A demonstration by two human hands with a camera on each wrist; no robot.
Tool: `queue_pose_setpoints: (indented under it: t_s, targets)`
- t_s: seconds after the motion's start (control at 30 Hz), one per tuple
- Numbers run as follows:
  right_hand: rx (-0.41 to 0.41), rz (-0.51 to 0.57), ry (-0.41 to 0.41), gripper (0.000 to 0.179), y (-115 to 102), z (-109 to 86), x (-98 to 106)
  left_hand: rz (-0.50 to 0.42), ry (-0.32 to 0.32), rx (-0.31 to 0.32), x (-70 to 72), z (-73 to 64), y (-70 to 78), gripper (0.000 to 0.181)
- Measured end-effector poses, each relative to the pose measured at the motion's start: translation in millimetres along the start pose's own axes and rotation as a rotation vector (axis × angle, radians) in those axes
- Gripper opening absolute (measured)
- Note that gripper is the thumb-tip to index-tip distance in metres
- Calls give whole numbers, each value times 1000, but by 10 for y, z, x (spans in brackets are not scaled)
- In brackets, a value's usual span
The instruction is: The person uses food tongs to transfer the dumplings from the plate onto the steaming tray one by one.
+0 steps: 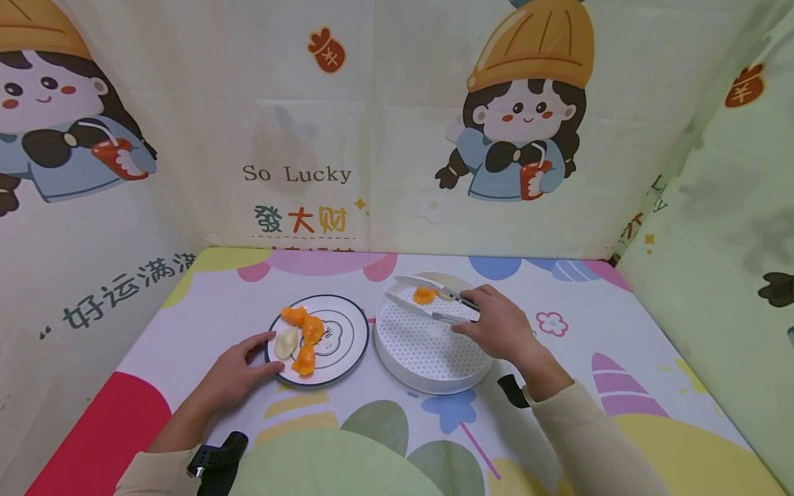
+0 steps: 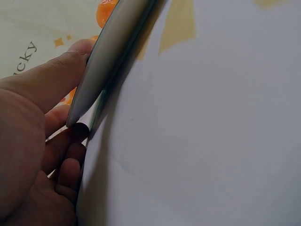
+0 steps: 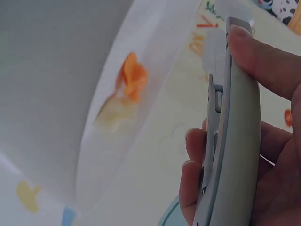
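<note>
My left hand [image 1: 229, 377] pinches the near-left rim of a white plate [image 1: 350, 344] with a dark blue edge. In the left wrist view the thumb lies over the rim. Three orange dumpling-like pieces [image 1: 313, 329] and one pale piece [image 1: 286, 343] sit on the plate's left side. My right hand [image 1: 504, 324] grips a pair of tongs [image 1: 412, 306], their arms spread above a round white steamer tray [image 1: 434, 355] with a dotted surface. Near its far edge an orange piece [image 1: 424, 295] lies between the tong arms, beside a pale piece [image 3: 117, 113].
Plate and tray stand side by side on a table with a colourful printed cover [image 1: 397, 448]. A cartoon-printed cloth [image 1: 397, 138] rises behind the table and along both sides. Dark straps [image 1: 220, 458] circle the sleeves at the wrists.
</note>
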State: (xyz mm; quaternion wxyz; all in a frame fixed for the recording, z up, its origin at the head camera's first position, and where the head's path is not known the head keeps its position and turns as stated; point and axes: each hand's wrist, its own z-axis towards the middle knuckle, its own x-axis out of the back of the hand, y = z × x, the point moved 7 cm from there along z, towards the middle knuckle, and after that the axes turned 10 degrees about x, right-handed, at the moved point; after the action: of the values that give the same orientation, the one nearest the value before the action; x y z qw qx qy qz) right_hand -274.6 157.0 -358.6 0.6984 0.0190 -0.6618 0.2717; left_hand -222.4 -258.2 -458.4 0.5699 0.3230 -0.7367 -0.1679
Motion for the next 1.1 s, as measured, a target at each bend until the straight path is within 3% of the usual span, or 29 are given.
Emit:
queue_pose_setpoints:
  t_s: [0.53, 0.9, 1.1]
  targets:
    - [219, 35, -161, 56, -822, 39, -399, -14, -21, 21, -3, 25, -6, 86]
    - [279, -36, -244, 59, -1125, 142, -583, -9, -18, 2, 27, 36, -10, 86]
    - [266, -28, -283, 60, -1192, 198, -672, -12, -21, -14, 21, 41, -30, 87]
